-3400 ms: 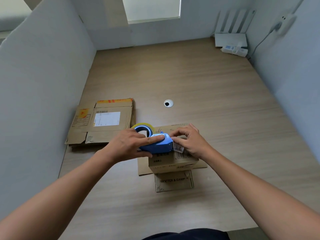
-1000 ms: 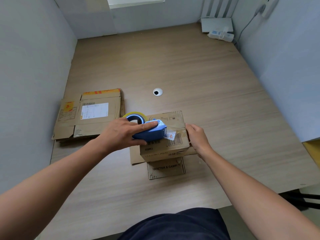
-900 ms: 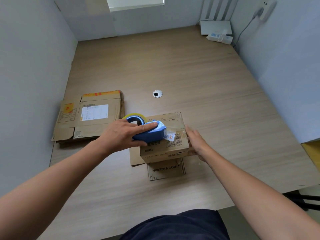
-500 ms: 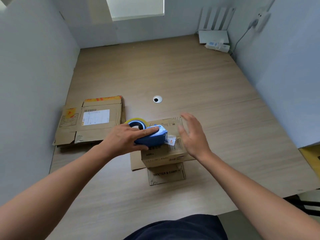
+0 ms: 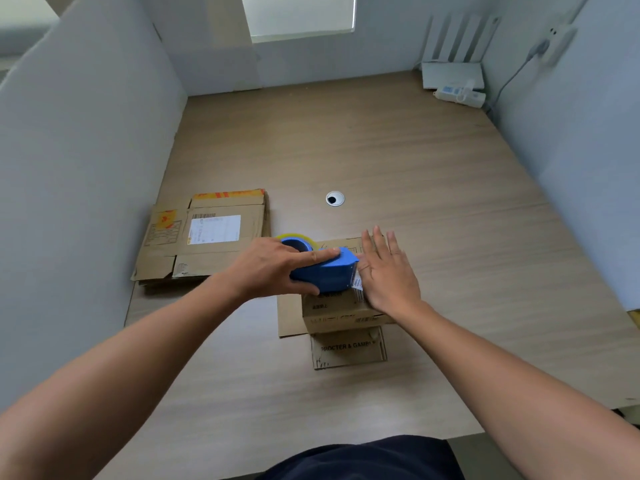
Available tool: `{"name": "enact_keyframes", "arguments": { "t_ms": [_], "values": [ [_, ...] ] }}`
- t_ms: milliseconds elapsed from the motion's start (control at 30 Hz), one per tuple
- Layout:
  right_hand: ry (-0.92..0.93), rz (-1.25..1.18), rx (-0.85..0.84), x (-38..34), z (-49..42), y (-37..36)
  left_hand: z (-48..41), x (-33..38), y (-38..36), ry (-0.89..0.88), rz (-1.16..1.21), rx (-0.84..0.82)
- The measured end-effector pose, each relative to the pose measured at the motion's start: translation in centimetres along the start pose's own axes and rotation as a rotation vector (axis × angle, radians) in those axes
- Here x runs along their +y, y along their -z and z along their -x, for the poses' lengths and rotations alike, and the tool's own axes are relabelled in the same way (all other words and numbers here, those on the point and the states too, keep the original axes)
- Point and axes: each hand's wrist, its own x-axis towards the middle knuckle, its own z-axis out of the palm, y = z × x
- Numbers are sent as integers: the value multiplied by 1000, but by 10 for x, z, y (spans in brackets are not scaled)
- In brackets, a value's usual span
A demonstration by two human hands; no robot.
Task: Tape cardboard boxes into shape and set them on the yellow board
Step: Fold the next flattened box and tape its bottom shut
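Now my flat right hand [image 5: 388,275] is moving onto the cardboard box [image 5: 332,308], pressing its top shut; my left hand [image 5: 273,268] is gripping the tape dispenser [image 5: 329,271].

flattened cartons [image 5: 202,237] lie left of the box [image 5: 341,308]

wooden table [image 5: 398,161], cardboard box [image 5: 341,311], flattened boxes [image 5: 204,237]

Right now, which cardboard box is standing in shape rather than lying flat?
The box under the left hand and right hand, with the blue tape dispenser on top. The stack with the white label, to its left, lies flattened.
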Motion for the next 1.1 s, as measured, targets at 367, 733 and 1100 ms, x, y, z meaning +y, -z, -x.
{"name": "enact_keyframes", "arguments": {
  "t_ms": [367, 733, 1100],
  "values": [
    [-31, -15, -32, 2, -2, -2, 35, -68, 46, 346, 633, -289],
    [-46, 33, -74, -3, -5, 5, 61, -84, 19, 490, 871, -282],
    [141, 185, -25, -17, -8, 3, 59, -86, 2, 509, 866, -334]
  ]
}}
